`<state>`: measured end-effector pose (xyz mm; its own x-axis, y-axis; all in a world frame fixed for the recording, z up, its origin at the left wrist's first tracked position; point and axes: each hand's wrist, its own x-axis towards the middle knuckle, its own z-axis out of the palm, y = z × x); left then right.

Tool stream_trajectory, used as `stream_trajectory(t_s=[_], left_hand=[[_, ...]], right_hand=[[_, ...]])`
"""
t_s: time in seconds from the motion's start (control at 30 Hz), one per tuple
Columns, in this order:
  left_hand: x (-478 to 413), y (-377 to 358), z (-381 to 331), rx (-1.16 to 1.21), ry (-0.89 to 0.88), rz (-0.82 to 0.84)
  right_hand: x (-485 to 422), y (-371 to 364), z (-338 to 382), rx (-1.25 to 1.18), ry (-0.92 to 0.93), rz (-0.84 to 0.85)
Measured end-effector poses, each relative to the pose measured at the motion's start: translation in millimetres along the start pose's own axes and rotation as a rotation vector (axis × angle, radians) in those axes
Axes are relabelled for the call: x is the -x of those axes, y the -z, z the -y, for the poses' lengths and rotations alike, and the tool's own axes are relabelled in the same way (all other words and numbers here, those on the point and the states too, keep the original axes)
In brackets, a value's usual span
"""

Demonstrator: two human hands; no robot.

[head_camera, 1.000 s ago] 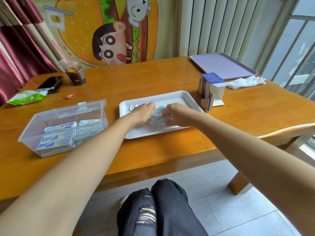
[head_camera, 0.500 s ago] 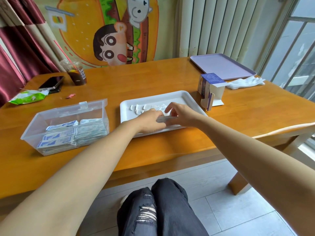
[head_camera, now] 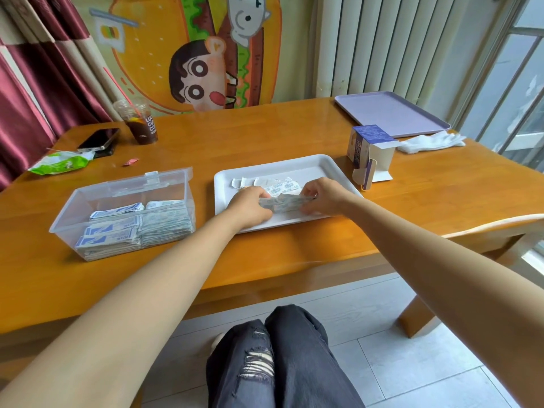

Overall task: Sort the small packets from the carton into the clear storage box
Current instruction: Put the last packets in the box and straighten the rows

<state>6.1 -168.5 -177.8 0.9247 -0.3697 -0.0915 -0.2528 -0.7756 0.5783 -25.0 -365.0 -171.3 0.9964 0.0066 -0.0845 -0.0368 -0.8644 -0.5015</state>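
Status: packet bundle (head_camera: 284, 201) held over white tray (head_camera: 223, 184).
My left hand (head_camera: 250, 204) and right hand (head_camera: 322, 195) each grip one end; clear storage box (head_camera: 123, 184), part-filled, sits left on the tabletop (head_camera: 294, 136); carton (head_camera: 368, 151) stands right.

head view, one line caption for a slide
Left hand and right hand grip a bundle of small packets over the white tray, clear storage box at left, opened carton at right.

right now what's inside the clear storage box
Inside the clear storage box sit stacks of small flat packets: blue-printed stacks on the left, paler stacks on the right. Top packets cover those beneath, so the count is hidden.
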Motion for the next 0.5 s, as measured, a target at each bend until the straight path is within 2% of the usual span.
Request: stream_trajectory(t_s=[0.1,0.3,0.5], left_hand=[[-1,-2,-4,0.133,-0.016,-0.006],[1,-2,-3,0.024,-0.02,-0.01],[0,-6,-6,0.0,-0.041,-0.079]], right_hand=[[-4,-2,11,-0.033,0.019,-0.006],[-1,-1,8,-0.055,0.035,0.032],[3,1,-1,-0.15,0.072,-0.024]])
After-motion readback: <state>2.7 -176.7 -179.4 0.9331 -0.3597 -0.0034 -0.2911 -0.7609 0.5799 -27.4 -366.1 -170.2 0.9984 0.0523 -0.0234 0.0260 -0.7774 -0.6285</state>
